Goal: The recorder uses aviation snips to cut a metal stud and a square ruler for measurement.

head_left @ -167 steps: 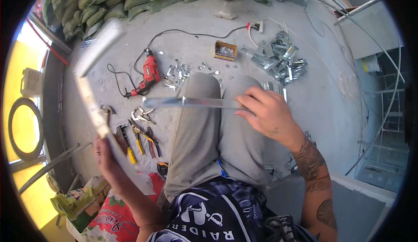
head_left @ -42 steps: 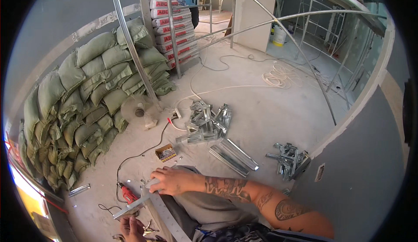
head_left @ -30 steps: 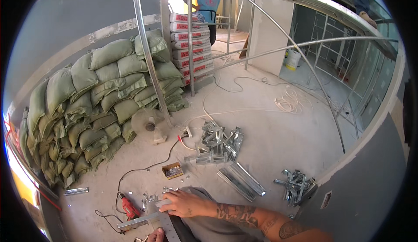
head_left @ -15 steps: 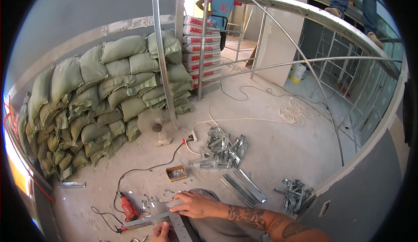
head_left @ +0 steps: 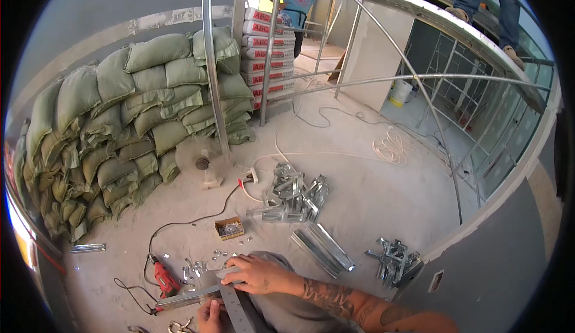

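At the lower middle, my right hand (head_left: 260, 275) is closed over the top end of a piece of galvanized metal channel (head_left: 235, 309) with small holes along it. That channel lies over my leg, toward the lower edge. Meeting it at a corner, a second shiny metal channel (head_left: 187, 297) runs out to the left. My left hand (head_left: 209, 317) is beneath this corner, thumb up and fingers curled against the channel; its fingers are partly hidden. A red corded power tool (head_left: 165, 278) lies on the floor just beyond the left channel.
Small metal clips (head_left: 194, 269) lie scattered near an open box of fasteners (head_left: 229, 228). Farther out are a pile of metal brackets (head_left: 290, 195), loose channels (head_left: 323, 250) and a second bracket heap (head_left: 393, 263). Green sandbags (head_left: 138, 111) line the left; scaffolding (head_left: 413, 72) with a person's legs stands right.
The view has shifted slightly, so the surroundings sit a little farther left and higher. Both hands keep their places on the metal channels, with no clear change in grip.
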The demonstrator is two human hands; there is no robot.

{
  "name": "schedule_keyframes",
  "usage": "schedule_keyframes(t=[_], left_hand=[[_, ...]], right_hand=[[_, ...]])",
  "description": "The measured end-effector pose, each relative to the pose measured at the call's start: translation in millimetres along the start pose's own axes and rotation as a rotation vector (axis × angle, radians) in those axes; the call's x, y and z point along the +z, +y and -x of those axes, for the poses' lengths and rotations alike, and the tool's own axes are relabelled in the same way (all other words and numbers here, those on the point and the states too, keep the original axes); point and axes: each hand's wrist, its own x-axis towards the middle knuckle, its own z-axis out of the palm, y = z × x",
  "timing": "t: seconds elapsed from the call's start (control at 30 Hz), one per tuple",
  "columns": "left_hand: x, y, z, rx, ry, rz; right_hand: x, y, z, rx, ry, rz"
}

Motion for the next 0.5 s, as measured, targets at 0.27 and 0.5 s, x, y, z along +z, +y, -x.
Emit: schedule_keyframes(t=[0.27,0.5], left_hand=[[-3.1,-3.5,-1.6,-0.056,-0.057,0.232],[1.8,2.6,-0.5,-0.066,-0.02,0.278]], right_hand=[[-0.6,-1.8,-2.2,0.019,-0.018,-0.025],[-4.5,-2.6,-3.6,0.029,-0.034,-0.025]])
